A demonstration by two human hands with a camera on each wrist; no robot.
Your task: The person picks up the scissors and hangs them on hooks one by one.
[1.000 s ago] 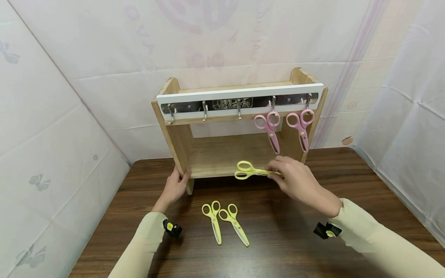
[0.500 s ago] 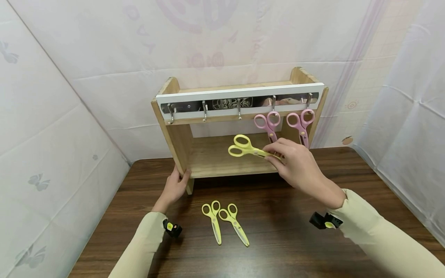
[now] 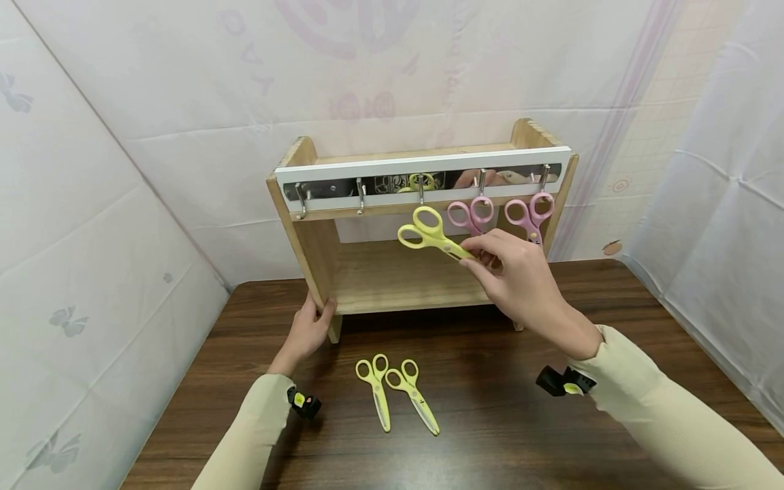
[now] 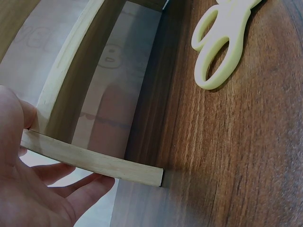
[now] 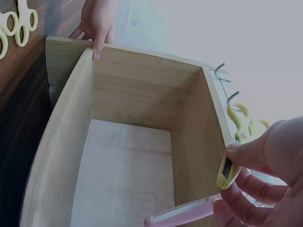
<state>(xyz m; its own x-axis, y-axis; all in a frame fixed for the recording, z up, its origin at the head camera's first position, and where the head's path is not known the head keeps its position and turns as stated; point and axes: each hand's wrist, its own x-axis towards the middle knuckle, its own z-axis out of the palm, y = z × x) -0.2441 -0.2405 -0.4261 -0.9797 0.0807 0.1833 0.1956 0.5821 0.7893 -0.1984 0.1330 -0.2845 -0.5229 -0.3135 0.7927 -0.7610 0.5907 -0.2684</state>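
My right hand (image 3: 520, 275) pinches yellow scissors (image 3: 436, 237) by the blades, between thumb and fingers. The handle loops point left and up, just below the middle metal hook (image 3: 421, 190). In the right wrist view, the blade tip (image 5: 224, 180) pokes out beneath the thumb. Pink scissors (image 3: 471, 216) and a second pink pair (image 3: 531, 216) hang from the two rightmost hooks, partly hidden by the right hand. My left hand (image 3: 309, 330) grips the lower left side panel of the wooden shelf (image 3: 306, 258), thumb at the front and fingers on the outer face.
Two more pairs of yellow scissors (image 3: 375, 388) (image 3: 415, 396) lie on the dark wooden table (image 3: 490, 435) in front of the shelf. A white rail (image 3: 392, 163) with several hooks runs along the shelf's top front. Pale cloth (image 3: 184, 122) hangs around the table.
My right hand has lifted the yellow scissors up from the lower board's level towards the hook rail, tilting the loops upward. The left hand has stayed on the side panel.
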